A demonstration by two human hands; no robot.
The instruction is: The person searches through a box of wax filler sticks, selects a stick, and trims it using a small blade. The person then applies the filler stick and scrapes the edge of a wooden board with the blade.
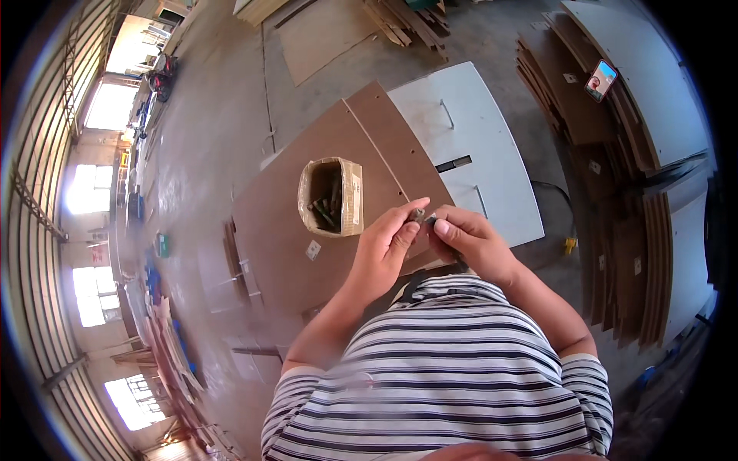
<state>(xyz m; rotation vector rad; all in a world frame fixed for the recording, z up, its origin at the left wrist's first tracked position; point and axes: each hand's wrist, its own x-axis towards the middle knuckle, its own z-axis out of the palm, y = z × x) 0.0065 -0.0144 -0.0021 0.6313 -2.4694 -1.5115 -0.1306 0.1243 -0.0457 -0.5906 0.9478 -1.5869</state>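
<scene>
My left hand (386,240) and my right hand (470,240) meet over the near edge of a brown board (284,223). Between the left thumb and forefinger is pinched a small greyish metal piece (418,216). The right fingers are closed on a small dark piece (430,220) touching or almost touching it; both are too small for me to name. Left of the hands, an open cardboard box (353,198) stands on the board. Several dark, elongated pieces (324,211) lie inside, their kind unclear.
A white panel with two handles (503,177) lies beyond the board to the right. Stacked boards (653,253) stand along the right side, with a phone (601,80) showing a lit screen on them. A small yellow object (570,245) is on the floor. More boards (400,23) lie at the far end.
</scene>
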